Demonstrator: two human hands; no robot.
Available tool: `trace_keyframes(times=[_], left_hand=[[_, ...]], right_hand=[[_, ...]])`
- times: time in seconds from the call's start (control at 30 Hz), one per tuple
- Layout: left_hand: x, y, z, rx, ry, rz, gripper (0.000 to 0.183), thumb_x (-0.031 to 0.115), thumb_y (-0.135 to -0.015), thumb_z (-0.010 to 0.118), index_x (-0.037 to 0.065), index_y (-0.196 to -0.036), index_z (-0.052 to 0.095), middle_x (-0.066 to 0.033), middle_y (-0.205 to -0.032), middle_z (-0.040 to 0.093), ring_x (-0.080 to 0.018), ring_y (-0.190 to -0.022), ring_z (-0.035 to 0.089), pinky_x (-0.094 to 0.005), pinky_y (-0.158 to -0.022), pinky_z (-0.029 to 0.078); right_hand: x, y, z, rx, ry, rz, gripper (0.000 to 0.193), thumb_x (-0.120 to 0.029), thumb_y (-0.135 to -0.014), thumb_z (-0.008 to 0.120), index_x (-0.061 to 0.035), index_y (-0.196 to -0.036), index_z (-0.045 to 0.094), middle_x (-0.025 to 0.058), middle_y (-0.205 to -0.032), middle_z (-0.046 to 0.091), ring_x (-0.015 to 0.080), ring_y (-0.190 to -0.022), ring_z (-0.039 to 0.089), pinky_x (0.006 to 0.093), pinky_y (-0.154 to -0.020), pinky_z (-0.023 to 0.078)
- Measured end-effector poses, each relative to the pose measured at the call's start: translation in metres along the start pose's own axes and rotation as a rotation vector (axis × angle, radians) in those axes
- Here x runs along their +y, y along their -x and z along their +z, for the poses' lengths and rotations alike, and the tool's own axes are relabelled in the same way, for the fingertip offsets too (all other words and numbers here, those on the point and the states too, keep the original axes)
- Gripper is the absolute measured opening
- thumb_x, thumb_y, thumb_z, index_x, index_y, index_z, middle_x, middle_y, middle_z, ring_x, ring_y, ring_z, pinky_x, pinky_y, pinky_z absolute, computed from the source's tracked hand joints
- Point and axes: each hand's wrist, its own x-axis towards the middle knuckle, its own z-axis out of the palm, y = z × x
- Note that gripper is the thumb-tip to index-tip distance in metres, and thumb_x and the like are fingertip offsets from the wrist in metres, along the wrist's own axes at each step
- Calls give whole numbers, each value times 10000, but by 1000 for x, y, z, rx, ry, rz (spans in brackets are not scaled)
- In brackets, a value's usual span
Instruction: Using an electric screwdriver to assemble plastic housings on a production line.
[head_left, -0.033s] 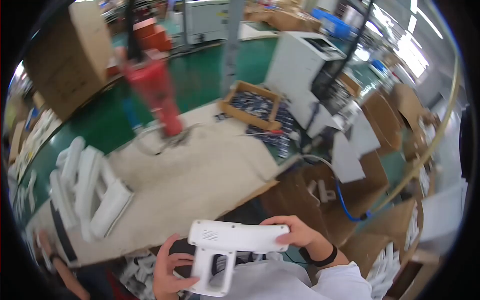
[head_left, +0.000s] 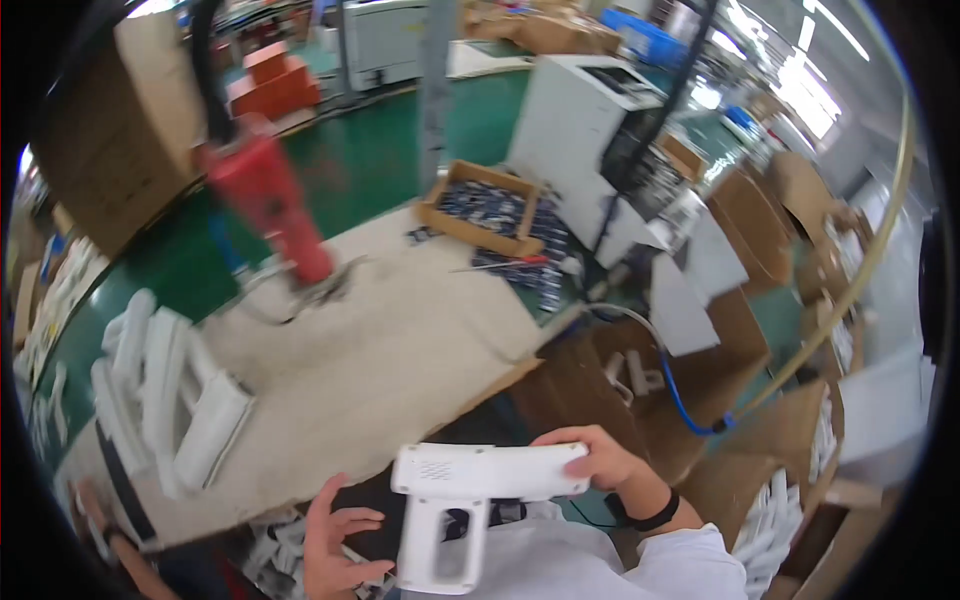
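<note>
My right hand (head_left: 601, 460) grips the right end of a white, gun-shaped plastic housing (head_left: 445, 472). The housing lies level above my lap, its handle frame pointing toward me. A patch of small slots and several screw holes mark its upper face. To the left of the handle, my left hand (head_left: 335, 545) is open, fingers spread and thumb beside the handle's edge. Nothing rests in that palm. Several white housings (head_left: 160, 385) are piled on the left of the pale work board (head_left: 390, 330).
A red hanging tool (head_left: 265, 195) is over the board's back left. Farther back stands a cardboard tray (head_left: 520, 240) of small dark parts, near a red-handled screwdriver (head_left: 528, 261). Open cartons (head_left: 700, 385) and a blue hose (head_left: 680, 395) are at right. Another person's arm (head_left: 125, 550) shows lower left.
My left hand has come off the handle, leaving a small gap. The housing has shifted slightly right in my right hand. The whole view has shifted a little.
</note>
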Motion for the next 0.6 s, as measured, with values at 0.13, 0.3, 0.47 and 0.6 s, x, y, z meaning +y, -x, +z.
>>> trace_keyframes(times=[0.13,0.3,0.47,0.6], left_hand=[[-19,-20,-12,-123,-59,232,837,278,-795,754,-20,-1425,288,-280,-1423,329,-347,-1083,584,-397,-848,525],[-21,-39,-17,-116,-58,197,784,288,-831,718,-54,-1397,298,-287,-1402,347,-350,-1042,590,-373,-822,523],[-24,-43,-16,-80,-80,249,751,304,-859,685,-57,-1394,301,-280,-1399,353,-336,-1023,596,-359,-802,523],[-21,-43,-16,-118,-141,216,744,328,-882,652,-44,-1410,284,-264,-1406,358,-308,-1021,605,-350,-793,525]], right_hand=[[47,94,-78,479,-252,-8,621,-326,-667,630,97,-1117,576,200,-912,656,258,-610,638,314,-394,479],[123,192,-152,888,-675,-30,527,-427,-755,513,-4,-1050,621,129,-798,658,239,-572,623,256,-333,396],[136,206,-171,1005,-898,-283,444,-452,-816,446,-79,-968,632,78,-767,670,205,-513,610,226,-330,416],[143,195,-198,1013,-846,-230,433,-454,-887,389,-104,-998,617,77,-779,664,194,-512,597,214,-326,396]])
